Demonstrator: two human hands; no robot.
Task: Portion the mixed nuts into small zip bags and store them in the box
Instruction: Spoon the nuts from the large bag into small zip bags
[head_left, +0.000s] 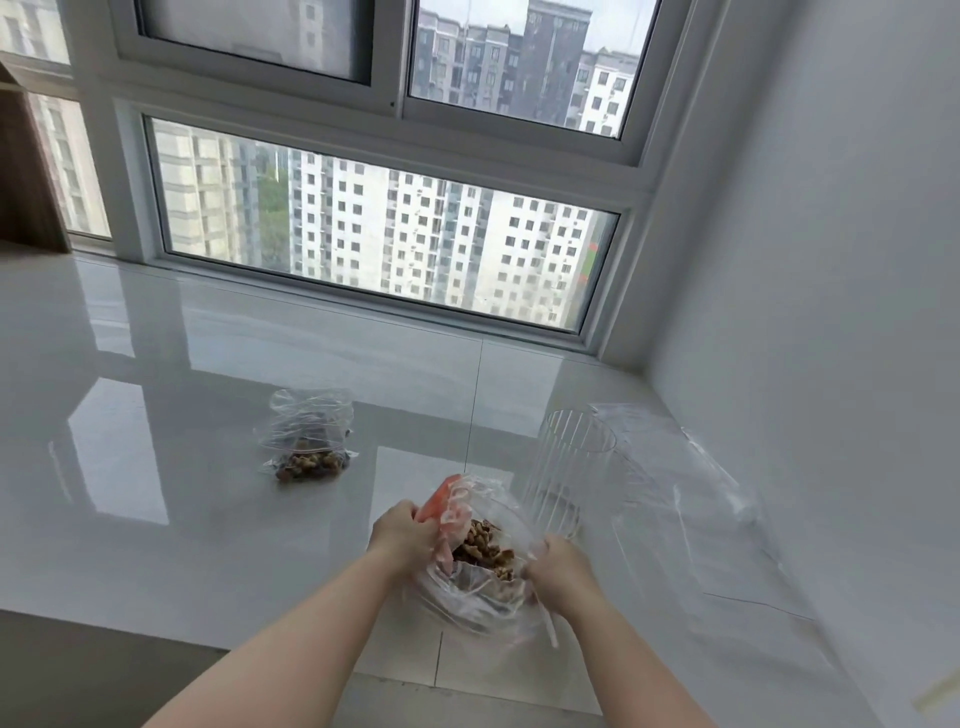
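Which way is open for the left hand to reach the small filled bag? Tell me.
Probably yes: the small bag lies alone ahead and to the left, with bare sill between. But the left hand has its grip on the big bag and must let go first.

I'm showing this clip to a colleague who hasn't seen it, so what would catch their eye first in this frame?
Probably the two hands at bottom centre: the left hand and right hand hold open a large clear bag of mixed nuts with an orange-red edge. Behind it to the left, a small zip bag with nuts lies on the glossy white sill; a clear ribbed box stands to the right, below the big window.
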